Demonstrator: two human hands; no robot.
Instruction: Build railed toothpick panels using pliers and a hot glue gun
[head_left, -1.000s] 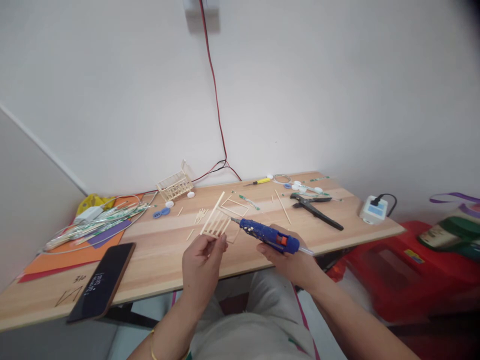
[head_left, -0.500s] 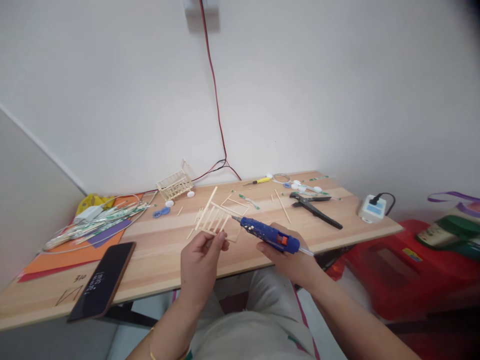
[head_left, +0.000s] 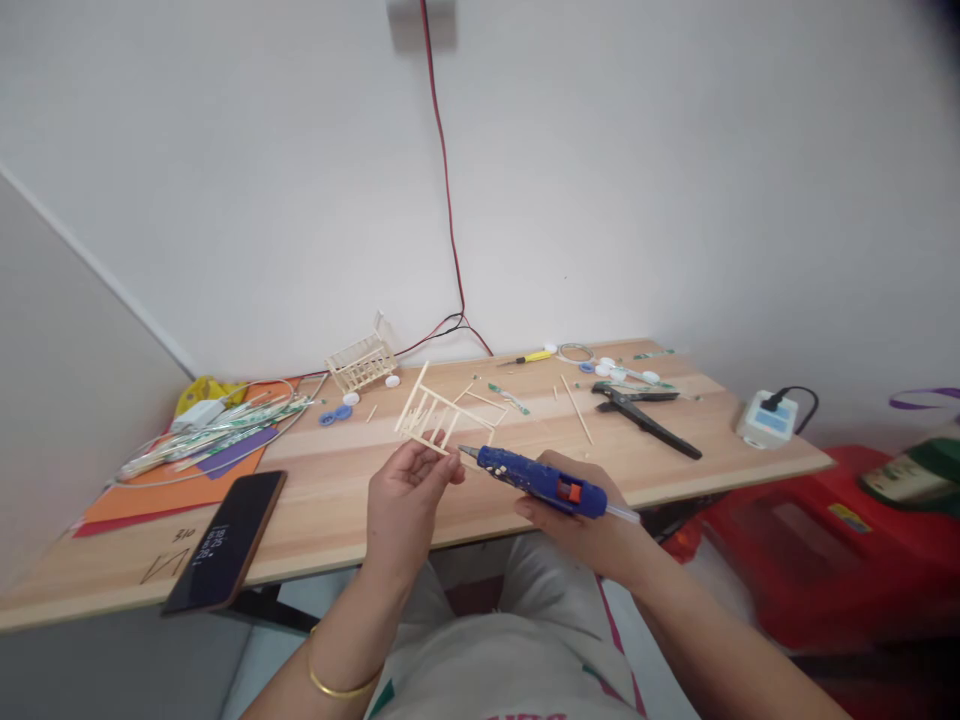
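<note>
Between the thumb and fingers of my left hand (head_left: 409, 495) is a small frame of wooden sticks (head_left: 448, 428), held tilted above the table. My right hand (head_left: 581, 515) is wrapped around a blue glue gun (head_left: 541, 480) with an orange switch and a clear glue stick coming out of its back end. The gun's metal nozzle points left and is close to the frame's lower right corner, near my left fingertips. Whether the nozzle touches the wood I cannot tell. More thin sticks lie on the table behind the frame, partly hidden by it.
A finished-looking stick rack (head_left: 362, 362) stands by the wall. Black cutting pliers (head_left: 649, 420), a yellow-handled knife (head_left: 534, 357) and a loose stick (head_left: 576, 408) lie to the right. At left are a phone (head_left: 225, 540) and wrapped sticks (head_left: 240, 425) on coloured paper. A white power box (head_left: 766, 420) sits at the right edge.
The stick frame has turned in my left hand. The glue gun's nozzle has shifted from its upper right side down to its lower right corner. The whole view has swung slightly left.
</note>
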